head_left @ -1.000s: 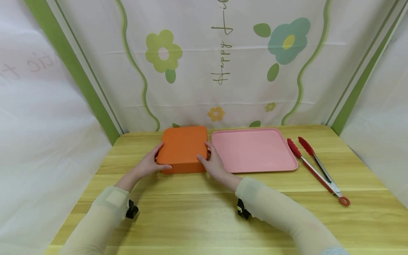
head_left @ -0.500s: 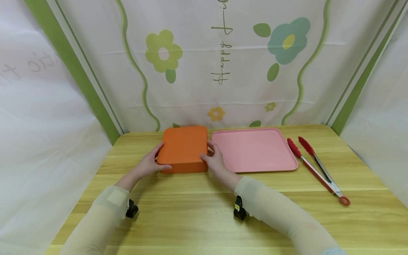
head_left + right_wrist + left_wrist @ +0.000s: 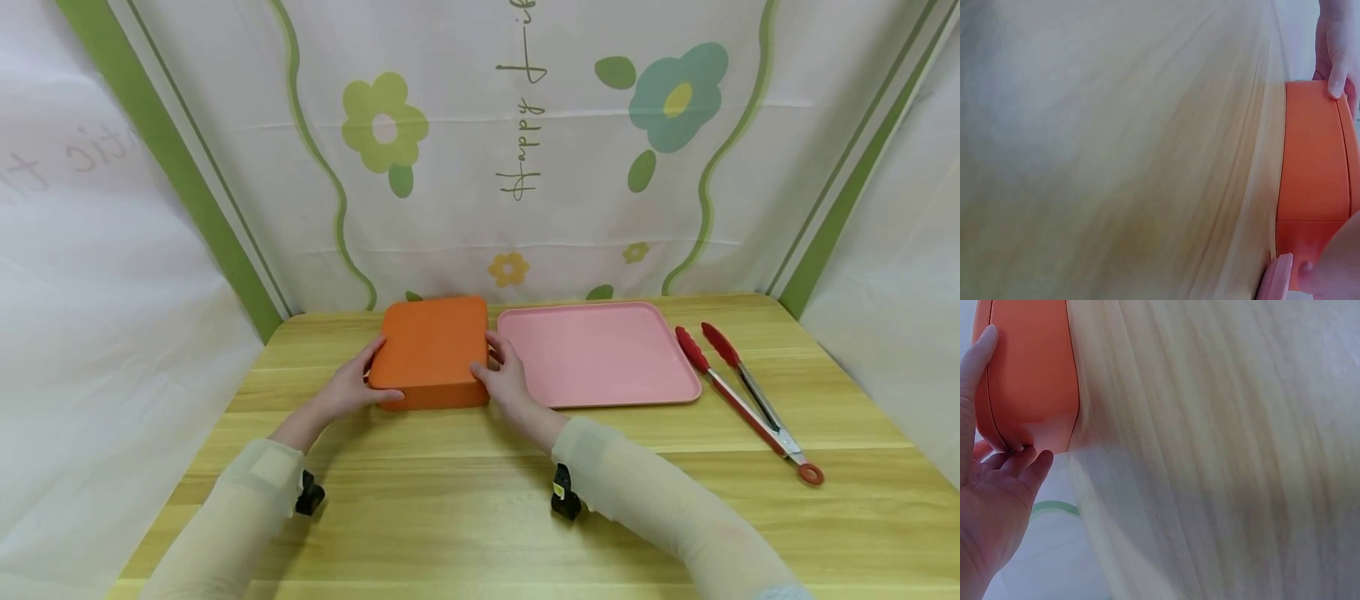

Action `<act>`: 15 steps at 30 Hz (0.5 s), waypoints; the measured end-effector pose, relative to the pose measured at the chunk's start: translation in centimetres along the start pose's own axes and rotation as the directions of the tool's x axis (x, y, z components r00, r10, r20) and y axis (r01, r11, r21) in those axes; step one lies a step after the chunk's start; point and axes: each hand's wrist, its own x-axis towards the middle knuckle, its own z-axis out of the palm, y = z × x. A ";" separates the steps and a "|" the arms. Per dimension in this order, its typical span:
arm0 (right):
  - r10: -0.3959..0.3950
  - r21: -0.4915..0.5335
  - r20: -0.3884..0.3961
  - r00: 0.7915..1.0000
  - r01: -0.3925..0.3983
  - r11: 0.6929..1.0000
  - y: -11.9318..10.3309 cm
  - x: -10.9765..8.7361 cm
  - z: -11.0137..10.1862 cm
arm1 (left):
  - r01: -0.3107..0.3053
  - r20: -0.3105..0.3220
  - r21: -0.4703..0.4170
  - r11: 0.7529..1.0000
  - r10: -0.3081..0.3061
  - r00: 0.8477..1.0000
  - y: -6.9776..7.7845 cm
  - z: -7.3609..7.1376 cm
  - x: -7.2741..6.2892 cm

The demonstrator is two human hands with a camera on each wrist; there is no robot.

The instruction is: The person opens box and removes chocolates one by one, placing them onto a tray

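An orange lidded box [image 3: 435, 342] lies flat at the back of the wooden table, left of centre. My left hand [image 3: 351, 390] holds its left side, thumb along the front face near the corner and fingers bent at the left edge. On the opposite side my right hand [image 3: 506, 383] grips the front right corner, thumb on the front edge and fingers against the right side. A thin seam between lid and body shows in the left wrist view, where the left fingertips [image 3: 1041, 459] sit right by it. The box's inside is hidden.
Just right of the box lies a pink tray [image 3: 600, 350]. Beyond it rest tongs [image 3: 692, 348] with red tips, spread apart. A printed curtain [image 3: 450, 217] hangs behind the table's back edge, with white sheets at both sides.
My right hand has shifted slightly right, its thumb sliding from the top's front part to the corner edge. The left hand and the box keep their places.
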 end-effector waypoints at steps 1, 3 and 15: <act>-0.006 -0.007 0.000 1.000 0.006 1.000 0.0 0.0 0.0 | -0.001 0.000 -0.002 1.000 0.001 1.000 0.0 0.0 0.0; -0.016 -0.027 -0.004 1.000 0.016 1.000 0.1 0.0 0.0 | -0.002 0.001 -0.004 1.000 0.002 1.000 -0.1 0.0 0.0; -0.074 -0.118 -0.006 0.997 0.073 0.990 -0.4 0.5 0.0 | -0.013 -0.011 -0.019 1.000 0.013 1.000 -0.3 0.0 -0.1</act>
